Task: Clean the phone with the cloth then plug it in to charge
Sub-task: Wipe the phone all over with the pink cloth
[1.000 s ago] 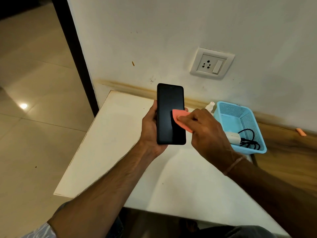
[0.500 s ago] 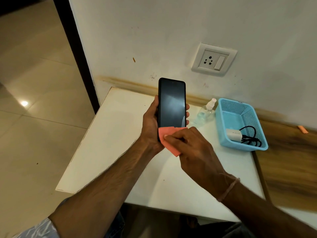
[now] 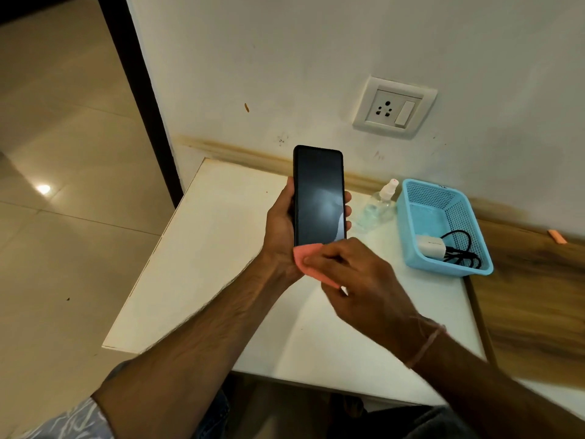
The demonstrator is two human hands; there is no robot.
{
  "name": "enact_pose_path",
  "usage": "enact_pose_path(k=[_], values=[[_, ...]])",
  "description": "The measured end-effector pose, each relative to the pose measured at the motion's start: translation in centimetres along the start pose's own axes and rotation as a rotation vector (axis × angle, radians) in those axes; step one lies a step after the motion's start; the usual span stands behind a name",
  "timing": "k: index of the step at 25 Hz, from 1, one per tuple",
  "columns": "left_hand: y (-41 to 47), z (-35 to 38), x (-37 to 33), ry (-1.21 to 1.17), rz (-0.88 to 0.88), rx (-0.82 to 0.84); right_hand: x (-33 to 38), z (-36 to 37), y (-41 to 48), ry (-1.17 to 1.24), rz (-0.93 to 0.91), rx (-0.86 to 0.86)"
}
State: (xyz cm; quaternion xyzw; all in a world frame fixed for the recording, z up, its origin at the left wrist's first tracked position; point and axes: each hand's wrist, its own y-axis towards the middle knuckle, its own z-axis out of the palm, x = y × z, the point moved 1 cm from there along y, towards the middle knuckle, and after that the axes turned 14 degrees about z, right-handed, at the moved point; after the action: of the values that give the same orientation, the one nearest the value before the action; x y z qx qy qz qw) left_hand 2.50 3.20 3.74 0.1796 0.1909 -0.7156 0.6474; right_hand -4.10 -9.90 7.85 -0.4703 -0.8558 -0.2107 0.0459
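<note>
The left hand (image 3: 280, 229) grips a dark smartphone (image 3: 319, 195) upright above the white counter (image 3: 202, 248). The right hand (image 3: 357, 280) pinches a pink cloth (image 3: 308, 259) against the phone's bottom edge; a second ago the cloth sat higher, at mid-screen. Right of the hands stand a clear spray bottle (image 3: 378, 205) and a blue basket (image 3: 443, 226) holding a white charger (image 3: 430, 246). A wall socket (image 3: 394, 106) sits above, on the white wall. Tiled floor lies left.

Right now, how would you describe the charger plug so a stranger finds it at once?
Find the white table against the wall, then the blue basket at its far right. The charger plug lies inside, a white block beside a coiled black cable.
</note>
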Motion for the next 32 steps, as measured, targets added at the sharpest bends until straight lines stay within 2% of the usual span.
enact_pose_path(k=[2,5,8,10,13,15,18,20,24,25,29,30,32], values=[[0.1,0.0,0.1,0.019,0.025,-0.005,-1.8,-1.3,1.7,-0.043,0.066,-0.076],[-0.3,0.1,0.9,0.079,0.009,-0.061,-2.0,-1.4,5.4,0.024,0.246,-0.211],[-0.5,0.1,0.7,0.031,-0.016,-0.005,0.1,1.0,2.8,0.036,0.072,-0.074],[-0.3,0.1,0.4,0.01,-0.006,0.013,-1.0,-0.2,0.5,0.003,-0.01,-0.015],[-0.4,0.1,0.9,0.034,0.007,0.006,-3.9,-2.0,3.2,-0.025,0.157,-0.194],[-0.5,0.0,1.1,0.043,-0.015,-0.012,-2.4,-1.4,4.6,0.026,0.212,-0.227],[-0.5,-0.1,0.6,0.019,-0.035,0.031,0.3,0.9,1.1,0.063,-0.017,-0.069],[-0.3,-0.1,0.4,0.015,-0.023,0.041,-0.8,-0.4,0.0,0.054,-0.08,-0.012],[-0.3,-0.1,1.0,0.027,-0.004,-0.013,-2.7,-1.6,4.5,0.03,0.19,-0.22],[-0.5,-0.2,0.9,0.01,-0.012,-0.012,-1.7,-0.9,4.6,0.048,0.194,-0.209],[-0.3,-0.1,0.6,-0.008,-0.018,0.005,-0.2,-0.3,0.7,0.073,-0.027,-0.002],[-0.2,-0.1,0.7,-0.011,-0.01,0.003,-1.1,-1.0,1.1,0.049,-0.016,-0.029],[-0.3,-0.1,1.0,0.003,-0.003,-0.025,-2.4,-1.8,3.5,0.007,0.122,-0.158]])
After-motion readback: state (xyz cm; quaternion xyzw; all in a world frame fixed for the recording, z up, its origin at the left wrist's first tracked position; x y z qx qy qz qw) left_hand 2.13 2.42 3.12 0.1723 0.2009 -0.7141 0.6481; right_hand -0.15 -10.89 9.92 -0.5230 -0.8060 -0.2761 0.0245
